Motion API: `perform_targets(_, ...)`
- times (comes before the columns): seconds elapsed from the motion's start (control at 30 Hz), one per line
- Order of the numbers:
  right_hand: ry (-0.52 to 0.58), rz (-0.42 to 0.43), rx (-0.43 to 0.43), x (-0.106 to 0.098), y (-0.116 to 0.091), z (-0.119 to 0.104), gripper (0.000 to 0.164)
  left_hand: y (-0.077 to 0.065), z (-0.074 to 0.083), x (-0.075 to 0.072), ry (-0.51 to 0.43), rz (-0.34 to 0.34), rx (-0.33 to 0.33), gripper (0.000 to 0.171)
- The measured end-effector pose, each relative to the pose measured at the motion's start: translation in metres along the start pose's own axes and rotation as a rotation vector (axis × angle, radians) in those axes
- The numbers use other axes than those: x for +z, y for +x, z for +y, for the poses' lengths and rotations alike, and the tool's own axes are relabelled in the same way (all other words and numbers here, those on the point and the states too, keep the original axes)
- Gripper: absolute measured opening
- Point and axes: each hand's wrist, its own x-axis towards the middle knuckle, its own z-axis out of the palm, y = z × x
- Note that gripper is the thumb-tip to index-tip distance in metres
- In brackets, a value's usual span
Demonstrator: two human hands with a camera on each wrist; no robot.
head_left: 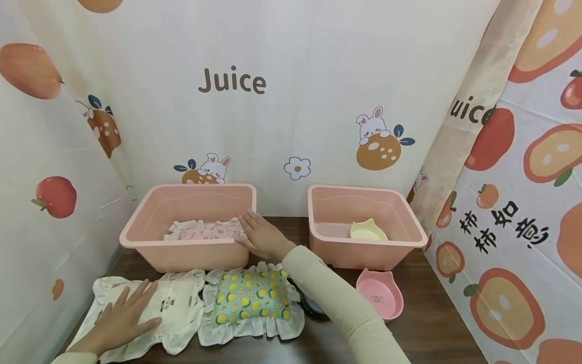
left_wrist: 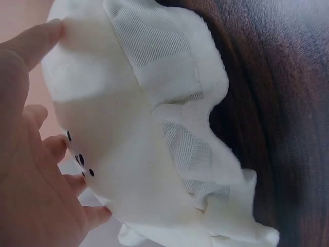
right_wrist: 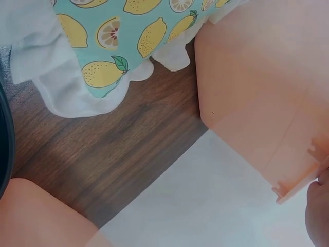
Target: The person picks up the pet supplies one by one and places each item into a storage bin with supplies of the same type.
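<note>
Two-handed arrangement at a table (head_left: 436, 318): the left hand (head_left: 124, 316) lies with fingers spread on the cream pillow (head_left: 177, 303), which is flat before the left bin (head_left: 186, 258); nothing is clasped, and the light contact probably serves to steady the cloth. The right hand (head_left: 263, 236), fingers extended and gripping nothing visible, crosses the left bin's right rim beside the pink pillow (head_left: 204, 232) lying inside; whether it touches that pillow cannot be told. The lemon pillow (head_left: 250, 298) sits ruffle to ruffle with the cream one—apparently kept close to the left bin. To the right, the yellow dish (head_left: 367, 230) occupies the right bin (head_left: 354, 253), with the pink dish (head_left: 381, 296) just in front. The chief obstruction is the right sleeve (head_left: 341, 298)—it hides part of a dark round object (head_left: 313, 306) on the table.
</note>
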Motion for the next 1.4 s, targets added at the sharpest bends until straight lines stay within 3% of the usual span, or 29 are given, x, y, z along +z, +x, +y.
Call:
perform_targets(0.17,0.006,-0.004,-0.004,0.001,0.001,0.0,0.067,0.003,-0.004,0.0,-0.01,-0.034,0.019,0.1)
perform_targets(0.27,0.013,0.002,-0.002,0.001,0.001,-0.001,0.067,0.008,-0.006,-0.002,0.015,-0.074,0.048,0.107)
perform_targets(0.53,-0.001,0.03,-0.005,0.004,0.001,0.001,0.067,0.024,-0.007,-0.004,0.003,-0.188,0.05,0.118)
perform_targets(0.83,-0.009,0.021,-0.002,0.004,0.0,0.001,0.069,0.025,-0.006,0.004,0.032,-0.135,0.108,0.123)
perform_targets(1.07,-0.016,0.004,0.005,0.003,0.001,-0.001,0.068,0.023,-0.01,0.009,0.045,-0.064,0.108,0.115)
perform_targets(1.4,-0.028,0.017,0.005,0.004,0.001,0.0,0.068,0.024,-0.007,0.002,0.032,0.015,0.124,0.096)
